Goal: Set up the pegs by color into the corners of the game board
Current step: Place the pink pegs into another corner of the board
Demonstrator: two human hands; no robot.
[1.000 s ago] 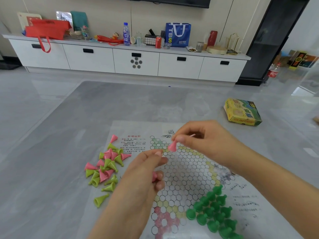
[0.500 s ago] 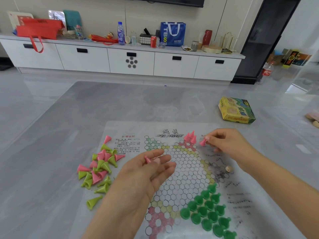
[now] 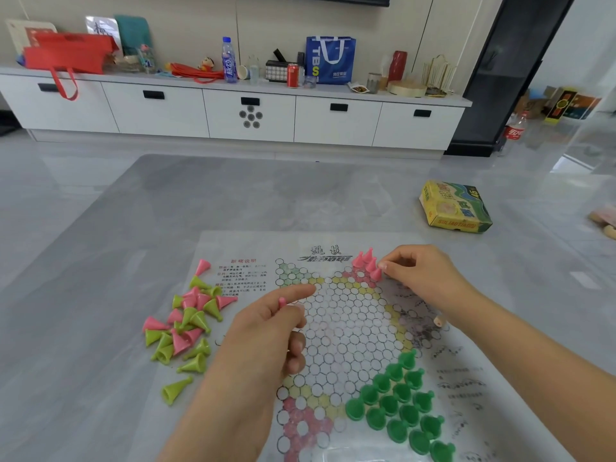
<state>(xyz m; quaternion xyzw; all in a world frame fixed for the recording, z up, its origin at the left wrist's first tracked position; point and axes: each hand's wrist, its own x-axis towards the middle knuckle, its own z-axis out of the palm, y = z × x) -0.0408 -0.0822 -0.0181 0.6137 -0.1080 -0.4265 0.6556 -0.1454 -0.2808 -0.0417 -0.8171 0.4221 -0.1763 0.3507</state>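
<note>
A printed game board sheet (image 3: 343,328) lies flat on the grey table. Several pink pegs (image 3: 366,261) stand in its far pink corner. My right hand (image 3: 420,278) pinches one more pink peg (image 3: 376,274) at the edge of that group. My left hand (image 3: 266,335) hovers over the board's left side and holds a pink peg (image 3: 282,301) between thumb and fingers. Dark green pegs (image 3: 400,405) fill the near right corner. A loose heap of pink and lime pegs (image 3: 186,325) lies left of the board.
A yellow-green game box (image 3: 455,208) sits on the table at the far right. A small tan bead (image 3: 439,321) lies on the board's right margin. A white sideboard (image 3: 233,108) with clutter stands beyond the table.
My right hand has carried its pink peg from mid-board to the far pink corner and lowered it beside the standing pegs. My left hand has stayed over the board's left side.
</note>
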